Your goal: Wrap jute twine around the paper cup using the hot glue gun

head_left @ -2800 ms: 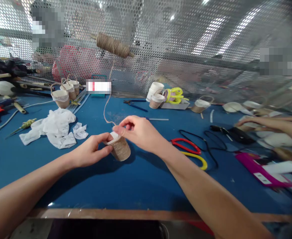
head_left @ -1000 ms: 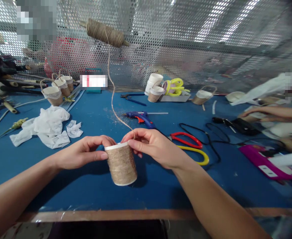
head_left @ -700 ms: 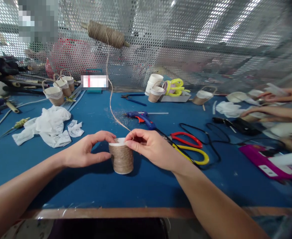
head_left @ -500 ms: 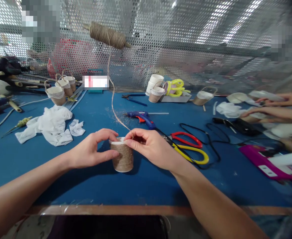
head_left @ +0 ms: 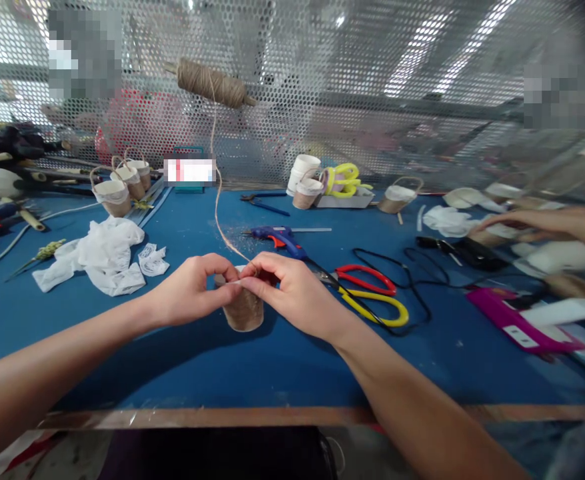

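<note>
Since last frame, your L hand (head_left: 192, 290) is closing in on your R hand (head_left: 292, 293). Back from tabletop's front edge (head_left: 212, 417), L's pinching brown cup (head_left: 245, 315) at rim, R's pinching twine (head_left: 217, 213). You're prob. fixing twine; next is needing firm hold, slack from spool (head_left: 211, 83).

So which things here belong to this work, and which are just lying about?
Seemingly in use:
brown twine-wrapped cup
thin brown twine
cylindrical brown twine spool

Seemingly lying about:
crumpled white lace fabric
red-and-yellow-handled scissors
blue plastic glue gun
</note>
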Demonstrator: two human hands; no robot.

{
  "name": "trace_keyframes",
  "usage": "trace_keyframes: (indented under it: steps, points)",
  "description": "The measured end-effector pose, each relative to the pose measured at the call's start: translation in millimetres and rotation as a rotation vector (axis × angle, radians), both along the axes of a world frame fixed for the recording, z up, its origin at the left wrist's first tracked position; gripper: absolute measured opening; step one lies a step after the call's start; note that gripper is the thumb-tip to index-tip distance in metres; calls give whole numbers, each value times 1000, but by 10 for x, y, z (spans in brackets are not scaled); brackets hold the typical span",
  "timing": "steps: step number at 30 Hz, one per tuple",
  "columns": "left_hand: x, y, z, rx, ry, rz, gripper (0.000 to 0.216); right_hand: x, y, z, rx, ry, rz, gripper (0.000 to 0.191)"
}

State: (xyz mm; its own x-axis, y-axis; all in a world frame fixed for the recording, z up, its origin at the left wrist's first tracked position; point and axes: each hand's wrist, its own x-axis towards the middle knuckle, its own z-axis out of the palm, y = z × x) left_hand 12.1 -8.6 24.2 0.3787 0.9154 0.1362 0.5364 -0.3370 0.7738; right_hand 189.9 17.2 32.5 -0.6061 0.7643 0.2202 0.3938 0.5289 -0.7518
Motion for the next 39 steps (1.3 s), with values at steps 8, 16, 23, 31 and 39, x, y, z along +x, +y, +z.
trace_keyframes:
  steps: [8,16,23,31,39]
  points:
    - [-69,36,-56,-23,-71,-9,20,7,147,14,32,6,-88,26]
    - [-169,58,-240,-60,-256,112,22,245,930,-113,36,-559,-575,26]
    - [-189,61,-257,-50,-235,119,19,250,1122,-314,-102,-539,-593,27]
    - [-201,75,-267,-55,-274,74,20,296,715,35,-226,-46,-450,23]
    - [-237,136,-372,69,-214,164,17,315,236,-17,-287,122,-245,21]
